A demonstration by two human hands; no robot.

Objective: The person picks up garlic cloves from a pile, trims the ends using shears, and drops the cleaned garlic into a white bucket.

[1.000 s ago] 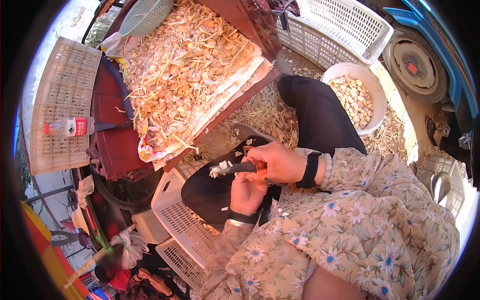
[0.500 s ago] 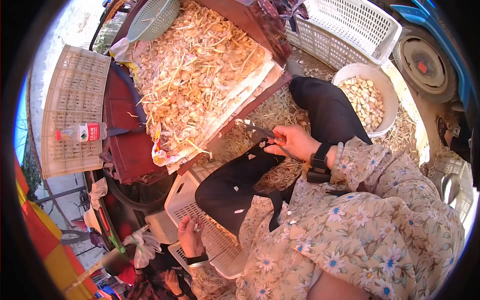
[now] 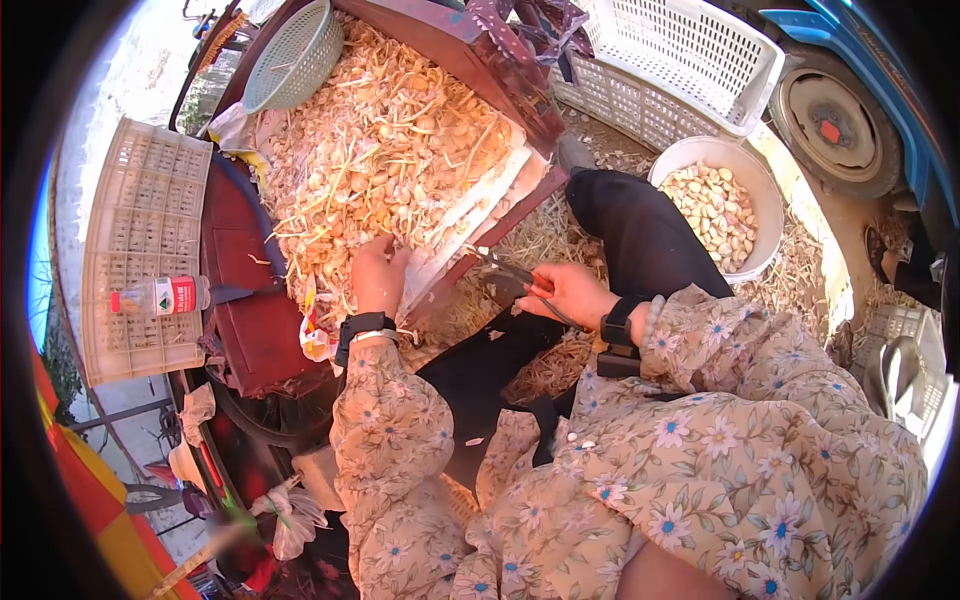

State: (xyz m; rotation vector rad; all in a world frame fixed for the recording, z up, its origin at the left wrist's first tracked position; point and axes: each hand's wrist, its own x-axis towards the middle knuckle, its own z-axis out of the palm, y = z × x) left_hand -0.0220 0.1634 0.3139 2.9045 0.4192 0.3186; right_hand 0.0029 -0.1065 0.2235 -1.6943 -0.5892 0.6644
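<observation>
My left hand [image 3: 378, 278] is at the near edge of a pile of garlic [image 3: 390, 130] with loose skins and dry stalks. Its fingers are curled together against the heap; what they pinch, if anything, is hidden. In my right hand [image 3: 570, 293] is a pair of dark scissors [image 3: 515, 270], blades pointing up and left beside the pile's edge. A pale bit shows near the blade tips. Beyond my knee stands a white bucket [image 3: 767, 190] partly filled with trimmed garlic cloves [image 3: 710, 215].
A green plastic basket [image 3: 292, 62] rests on the heap's far left. Pale crates [image 3: 150, 230] stand left, one with a red-labelled bottle [image 3: 175, 296] on it. A white crate [image 3: 690, 60] and a vehicle wheel [image 3: 835, 120] are at upper right. Stalks litter the ground.
My left hand has moved up from the crate by my lap to the garlic pile. My right hand has shifted slightly left and down in view, still with the scissors.
</observation>
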